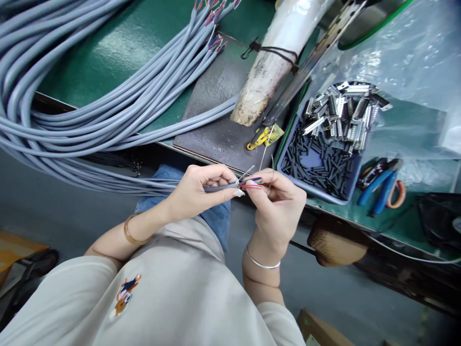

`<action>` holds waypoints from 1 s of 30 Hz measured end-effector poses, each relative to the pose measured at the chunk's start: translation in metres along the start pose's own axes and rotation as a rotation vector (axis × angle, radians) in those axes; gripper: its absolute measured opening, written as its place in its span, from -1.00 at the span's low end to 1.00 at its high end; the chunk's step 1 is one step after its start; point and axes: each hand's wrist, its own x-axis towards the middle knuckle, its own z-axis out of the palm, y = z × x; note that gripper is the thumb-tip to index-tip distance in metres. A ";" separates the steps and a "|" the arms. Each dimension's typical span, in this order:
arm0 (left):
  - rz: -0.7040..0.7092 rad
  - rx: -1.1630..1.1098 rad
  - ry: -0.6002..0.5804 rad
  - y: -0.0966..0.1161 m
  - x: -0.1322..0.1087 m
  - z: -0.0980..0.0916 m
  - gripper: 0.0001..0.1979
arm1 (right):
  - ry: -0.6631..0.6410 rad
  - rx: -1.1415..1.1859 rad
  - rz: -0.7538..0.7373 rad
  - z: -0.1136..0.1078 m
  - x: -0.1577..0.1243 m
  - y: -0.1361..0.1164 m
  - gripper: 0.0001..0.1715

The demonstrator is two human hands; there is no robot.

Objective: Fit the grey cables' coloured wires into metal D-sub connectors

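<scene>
My left hand (201, 190) is closed around the end of a grey cable (220, 188), thumb and fingers gripping its jacket. From that end come thin coloured wires (254, 185), red, blue and green among them, and a bare silvery strand (248, 172) that sticks up. My right hand (275, 202) pinches the coloured wires between thumb and forefinger, close to the left fingertips. Both hands are over my lap, at the bench's front edge. More grey cables run off to the left from my left hand.
A thick bundle of grey cables (137, 101) lies across the green bench. Beyond my hands are a dark board (223, 139), a wrapped tube (277, 53) and a yellow clip (257, 139). To the right stand a blue bin (340, 196) of connectors and black sleeves, and blue-handled pliers (383, 192).
</scene>
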 end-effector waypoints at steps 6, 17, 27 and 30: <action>0.168 0.168 0.048 -0.007 -0.002 0.004 -0.77 | 0.009 0.065 0.039 0.004 0.001 0.001 -0.87; 0.145 0.047 0.105 -0.011 -0.004 0.009 -0.80 | 0.057 -0.110 -0.059 0.006 -0.004 -0.002 -0.88; 0.123 0.199 0.071 -0.007 -0.003 0.005 -0.76 | 0.020 -0.147 -0.118 0.000 -0.003 -0.004 -0.93; 0.202 0.269 0.069 -0.008 -0.003 0.006 -0.84 | 0.004 -0.101 -0.037 -0.002 -0.002 -0.002 -0.91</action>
